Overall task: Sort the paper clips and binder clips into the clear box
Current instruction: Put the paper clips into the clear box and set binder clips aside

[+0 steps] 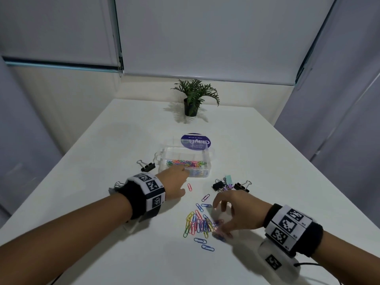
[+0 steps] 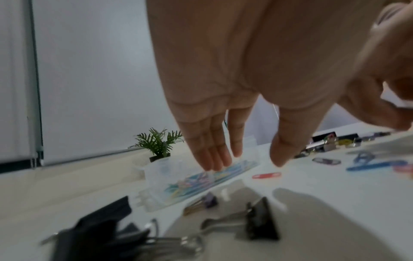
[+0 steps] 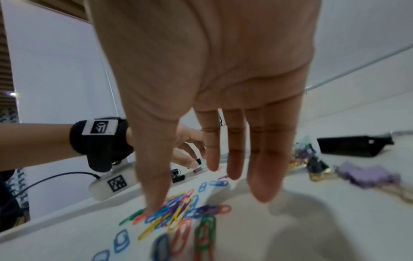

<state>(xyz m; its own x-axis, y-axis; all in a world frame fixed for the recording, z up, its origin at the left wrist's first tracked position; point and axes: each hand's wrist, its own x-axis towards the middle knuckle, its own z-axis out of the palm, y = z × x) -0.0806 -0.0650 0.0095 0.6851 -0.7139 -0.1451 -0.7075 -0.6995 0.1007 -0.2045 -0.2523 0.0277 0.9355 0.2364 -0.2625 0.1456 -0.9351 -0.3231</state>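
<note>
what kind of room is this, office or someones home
Probably an office or meeting room, though that is a guess: a long white table, roller blinds covering the windows, and a small potted plant as the only decoration.

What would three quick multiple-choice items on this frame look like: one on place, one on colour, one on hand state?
1. Where does the loose pile of paper clips lie?
A. inside the clear box
B. on the table by the right hand
C. beside the potted plant

2. What colour is the single paper clip lying between the left hand and the binder clip cluster?
A. red
B. green
C. black

3. How is the left hand at the clear box?
A. gripping a binder clip
B. clenched in a fist
C. fingers straight, holding nothing

Key: 1 B, the pile sits on the table under the right hand; 2 A, it shows red in the head and left wrist views; 3 C, the left wrist view shows straight, empty fingers over the box.
</note>
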